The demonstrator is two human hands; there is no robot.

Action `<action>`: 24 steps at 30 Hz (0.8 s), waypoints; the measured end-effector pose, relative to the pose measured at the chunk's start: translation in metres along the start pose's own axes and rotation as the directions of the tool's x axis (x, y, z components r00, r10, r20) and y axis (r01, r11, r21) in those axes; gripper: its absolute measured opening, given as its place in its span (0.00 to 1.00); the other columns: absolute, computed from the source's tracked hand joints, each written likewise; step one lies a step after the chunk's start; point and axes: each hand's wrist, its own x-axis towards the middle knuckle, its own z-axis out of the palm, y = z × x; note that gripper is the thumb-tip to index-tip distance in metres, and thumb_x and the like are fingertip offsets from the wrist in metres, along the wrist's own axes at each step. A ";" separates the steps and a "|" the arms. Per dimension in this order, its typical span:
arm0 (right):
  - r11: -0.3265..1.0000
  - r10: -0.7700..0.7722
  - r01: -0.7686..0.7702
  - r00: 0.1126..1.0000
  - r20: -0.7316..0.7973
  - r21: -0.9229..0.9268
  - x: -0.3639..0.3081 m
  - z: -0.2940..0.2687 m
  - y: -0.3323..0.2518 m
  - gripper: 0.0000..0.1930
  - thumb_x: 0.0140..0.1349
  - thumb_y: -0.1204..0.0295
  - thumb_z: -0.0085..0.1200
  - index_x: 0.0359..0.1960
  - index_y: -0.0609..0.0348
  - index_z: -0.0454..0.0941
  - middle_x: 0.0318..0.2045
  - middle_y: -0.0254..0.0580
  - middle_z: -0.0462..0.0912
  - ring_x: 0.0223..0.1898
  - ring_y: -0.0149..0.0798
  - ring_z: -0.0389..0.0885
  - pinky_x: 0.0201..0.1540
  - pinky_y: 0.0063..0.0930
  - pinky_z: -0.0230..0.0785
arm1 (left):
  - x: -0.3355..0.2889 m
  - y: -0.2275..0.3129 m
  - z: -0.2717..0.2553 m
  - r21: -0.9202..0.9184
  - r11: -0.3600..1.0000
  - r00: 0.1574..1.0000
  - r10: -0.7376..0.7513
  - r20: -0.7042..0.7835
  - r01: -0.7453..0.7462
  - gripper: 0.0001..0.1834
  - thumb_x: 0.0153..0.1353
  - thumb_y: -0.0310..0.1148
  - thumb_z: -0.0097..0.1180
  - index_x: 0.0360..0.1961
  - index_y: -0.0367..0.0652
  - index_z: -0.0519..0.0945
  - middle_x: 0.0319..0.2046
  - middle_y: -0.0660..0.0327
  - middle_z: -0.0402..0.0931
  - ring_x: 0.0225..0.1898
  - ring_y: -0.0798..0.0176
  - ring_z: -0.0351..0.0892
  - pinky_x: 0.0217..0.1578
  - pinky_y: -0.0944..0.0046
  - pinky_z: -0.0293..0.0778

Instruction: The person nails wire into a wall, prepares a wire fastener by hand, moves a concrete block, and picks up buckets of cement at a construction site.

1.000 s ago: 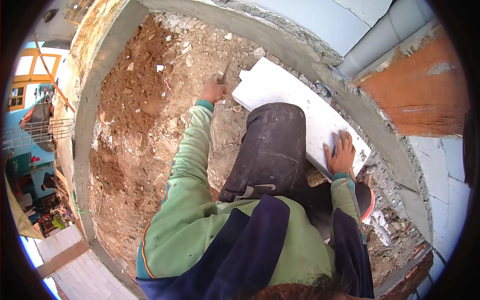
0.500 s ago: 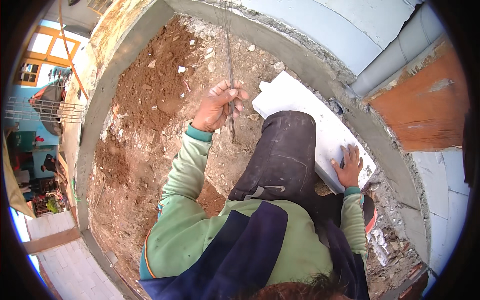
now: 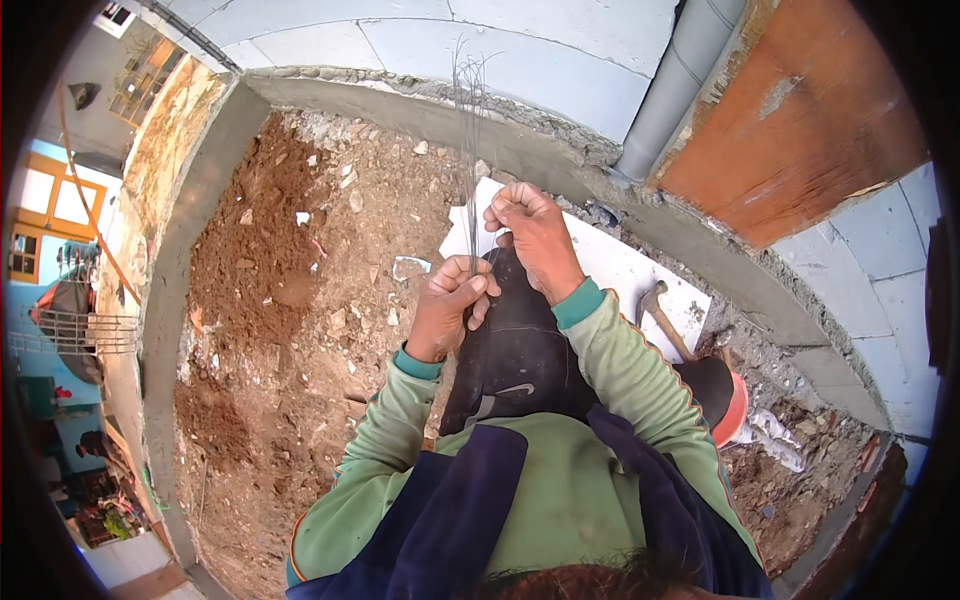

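A bundle of thin grey steel wires (image 3: 470, 150) stood almost upright in the upper middle of the frame, its loose tips fanning out against the pale grey block wall (image 3: 520, 50). Both hands held it at its lower end. The right hand (image 3: 535, 235) was closed in a fist around the strands, just right of centre, with most of the length rising above that grip. The left hand (image 3: 450, 305) sat lower and a little to the left, its fingers curled shut; the bottom of the strands appeared to run down into that grip, though the exact contact was hard to tell. The two hands were near each other, just above the black-trousered knee (image 3: 515, 350) at the centre.

Behind the hands a flat white foam board (image 3: 620, 265) lay on the brown rubble-strewn earth (image 3: 290, 300). A wooden-handled hammer (image 3: 665, 315) rested on the board's right part, well apart from the wires. A grey plastic pipe (image 3: 665, 100) ran down the wall at the upper right.
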 end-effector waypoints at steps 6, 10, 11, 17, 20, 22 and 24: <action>0.984 -0.053 0.034 0.993 0.105 0.175 -0.037 -0.003 0.006 0.11 0.76 0.64 0.41 0.45 0.56 0.72 0.30 0.31 0.72 0.33 0.27 0.75 0.36 0.25 0.72 | 0.007 -0.006 -0.011 -0.141 0.990 0.994 0.014 -0.104 -0.029 0.04 0.72 0.32 0.50 0.44 0.47 0.71 0.25 0.65 0.72 0.17 0.77 0.61 0.16 0.78 0.56; 0.909 -0.216 0.278 0.952 -0.219 0.311 -0.034 -0.021 -0.027 0.10 0.77 0.66 0.39 0.47 0.56 0.72 0.28 0.30 0.69 0.31 0.26 0.72 0.35 0.24 0.72 | 0.001 -0.005 -0.014 -0.049 0.997 0.996 -0.056 -0.066 0.053 0.04 0.73 0.33 0.49 0.44 0.47 0.70 0.23 0.66 0.70 0.17 0.79 0.60 0.16 0.79 0.54; 0.896 -0.200 0.280 0.947 -0.252 0.344 -0.037 -0.024 -0.032 0.11 0.77 0.66 0.39 0.48 0.57 0.72 0.26 0.28 0.67 0.28 0.25 0.69 0.33 0.23 0.69 | 0.000 -0.004 -0.013 -0.055 0.996 0.996 -0.067 -0.059 0.064 0.04 0.73 0.33 0.49 0.44 0.47 0.70 0.23 0.66 0.70 0.17 0.79 0.60 0.16 0.79 0.54; 0.830 -0.402 0.479 0.868 -0.291 0.285 -0.073 -0.043 -0.088 0.14 0.76 0.66 0.41 0.54 0.60 0.71 0.20 0.23 0.55 0.20 0.21 0.50 0.20 0.17 0.48 | -0.017 0.007 -0.049 0.677 0.717 0.976 0.220 0.003 -0.164 0.09 0.72 0.36 0.50 0.38 0.41 0.74 0.21 0.62 0.71 0.18 0.65 0.69 0.20 0.64 0.63; 0.701 -0.629 0.704 0.685 -0.366 0.113 -0.113 -0.108 -0.130 0.16 0.77 0.68 0.39 0.59 0.65 0.69 0.20 0.23 0.52 0.19 0.19 0.49 0.17 0.15 0.43 | -0.020 0.044 -0.054 0.957 0.258 0.943 0.331 0.039 -0.130 0.10 0.70 0.36 0.51 0.38 0.40 0.75 0.20 0.52 0.72 0.22 0.48 0.73 0.24 0.54 0.66; 0.672 -0.696 0.739 0.604 -0.389 -0.054 -0.132 -0.151 -0.145 0.17 0.77 0.69 0.38 0.59 0.69 0.67 0.20 0.24 0.52 0.18 0.19 0.48 0.17 0.15 0.42 | -0.035 0.074 -0.067 0.978 0.185 0.943 0.332 0.034 -0.101 0.09 0.70 0.36 0.51 0.39 0.41 0.75 0.21 0.49 0.71 0.23 0.44 0.73 0.25 0.52 0.66; 0.680 -0.691 0.698 0.510 -0.512 -0.223 -0.146 -0.193 -0.163 0.17 0.77 0.70 0.38 0.59 0.69 0.67 0.19 0.24 0.53 0.18 0.20 0.48 0.17 0.16 0.43 | -0.044 0.094 -0.087 0.993 0.086 0.944 0.325 0.053 -0.085 0.09 0.70 0.36 0.50 0.39 0.41 0.75 0.21 0.47 0.71 0.25 0.40 0.73 0.26 0.50 0.66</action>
